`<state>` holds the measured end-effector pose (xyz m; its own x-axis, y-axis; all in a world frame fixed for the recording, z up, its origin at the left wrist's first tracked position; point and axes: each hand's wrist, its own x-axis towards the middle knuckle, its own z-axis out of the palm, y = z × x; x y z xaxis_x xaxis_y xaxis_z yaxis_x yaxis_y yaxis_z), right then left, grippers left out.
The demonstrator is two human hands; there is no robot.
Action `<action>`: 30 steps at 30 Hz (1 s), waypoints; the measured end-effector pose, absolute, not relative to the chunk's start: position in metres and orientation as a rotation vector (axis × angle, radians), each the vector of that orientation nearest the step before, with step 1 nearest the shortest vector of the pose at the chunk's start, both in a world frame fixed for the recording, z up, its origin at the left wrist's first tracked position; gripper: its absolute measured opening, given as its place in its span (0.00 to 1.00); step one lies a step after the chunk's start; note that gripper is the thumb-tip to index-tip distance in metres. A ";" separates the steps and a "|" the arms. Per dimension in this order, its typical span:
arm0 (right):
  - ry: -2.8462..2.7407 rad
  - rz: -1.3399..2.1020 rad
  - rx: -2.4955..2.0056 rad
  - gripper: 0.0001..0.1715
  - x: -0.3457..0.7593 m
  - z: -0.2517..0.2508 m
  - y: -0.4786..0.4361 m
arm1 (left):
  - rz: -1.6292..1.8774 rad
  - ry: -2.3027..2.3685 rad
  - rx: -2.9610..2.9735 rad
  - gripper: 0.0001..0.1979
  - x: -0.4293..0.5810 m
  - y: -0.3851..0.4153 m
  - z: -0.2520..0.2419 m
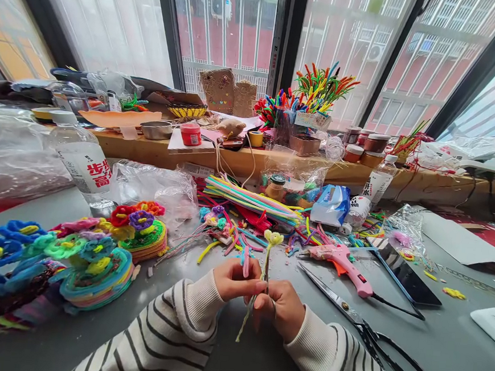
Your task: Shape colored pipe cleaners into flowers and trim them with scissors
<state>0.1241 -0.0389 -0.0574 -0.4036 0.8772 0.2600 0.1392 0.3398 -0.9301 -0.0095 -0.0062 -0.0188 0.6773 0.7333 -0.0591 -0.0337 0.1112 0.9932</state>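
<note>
A pale yellow pipe-cleaner flower [273,238] stands upright in front of me, its twisted stem running down between my hands to a loose end below. My left hand [238,277] is closed, thumb and fingers pinching that stem. Close beside the stem, my right hand [283,308] is closed around a thin dark metal tool [267,271]; its kind is partly hidden by the fingers. A pink pipe-cleaner piece [246,263] shows at my left fingers; whether they hold it I cannot tell.
Large scissors [345,307] lie right of my hands, near a pink glue gun [344,262] and a phone [407,272]. Finished pipe-cleaner flower pots [98,279] stand at left. Loose pipe cleaners [250,197] are heaped behind, below a cluttered wooden ledge [232,157].
</note>
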 end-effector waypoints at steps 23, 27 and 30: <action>-1.742 1.205 -0.960 0.33 0.124 -0.059 -0.040 | 0.633 0.640 1.359 0.14 -0.010 -0.005 -0.019; -1.736 1.207 -0.993 0.32 0.125 -0.062 -0.038 | 0.655 0.622 1.342 0.14 -0.011 -0.003 -0.020; -1.761 1.172 -0.939 0.37 0.124 -0.060 -0.038 | 0.640 0.578 1.332 0.13 -0.012 -0.001 -0.021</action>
